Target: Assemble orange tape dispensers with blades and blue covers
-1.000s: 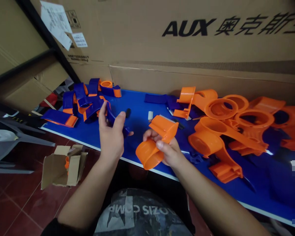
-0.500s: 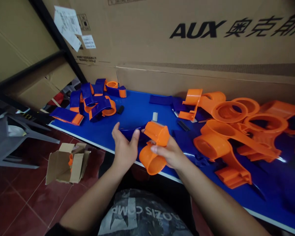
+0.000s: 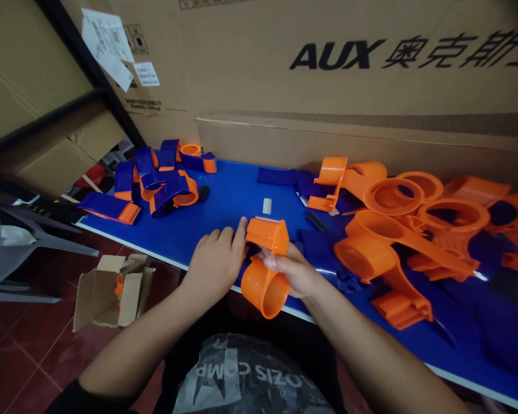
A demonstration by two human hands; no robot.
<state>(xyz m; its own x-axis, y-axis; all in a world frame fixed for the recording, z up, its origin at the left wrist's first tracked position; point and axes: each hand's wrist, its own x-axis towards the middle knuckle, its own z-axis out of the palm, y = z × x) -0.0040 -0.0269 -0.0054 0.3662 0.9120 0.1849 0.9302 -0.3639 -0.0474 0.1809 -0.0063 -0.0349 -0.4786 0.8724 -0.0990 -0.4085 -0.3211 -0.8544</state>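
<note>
An orange plastic tape dispenser (image 3: 265, 234) is in my right hand (image 3: 300, 270), with the thumb on its front and the fingers behind it. Its round hub points down toward me, and a thin pale strip lines its top edge. My left hand (image 3: 216, 261) is back-up against the dispenser's left side, its fingers curled. One fingertip meets the dispenser's upper left corner. Whatever lies under the left palm is hidden; a dark blue bit shows between hand and dispenser. Just beyond, a small pale piece (image 3: 267, 206) lies on the blue tabletop (image 3: 231, 192).
Dispensers with blue covers (image 3: 170, 187) are grouped at left. Bare orange dispenser bodies (image 3: 392, 230) pile up at right among blue strips (image 3: 276, 176). Black pieces (image 3: 316, 221) lie between. A large carton (image 3: 242, 69) stands behind; an open cardboard box (image 3: 112, 290) is on the floor.
My left hand has turned over and closed in against the dispenser, covering the blue strip that showed between its fingers and thumb. The right hand keeps its hold.
</note>
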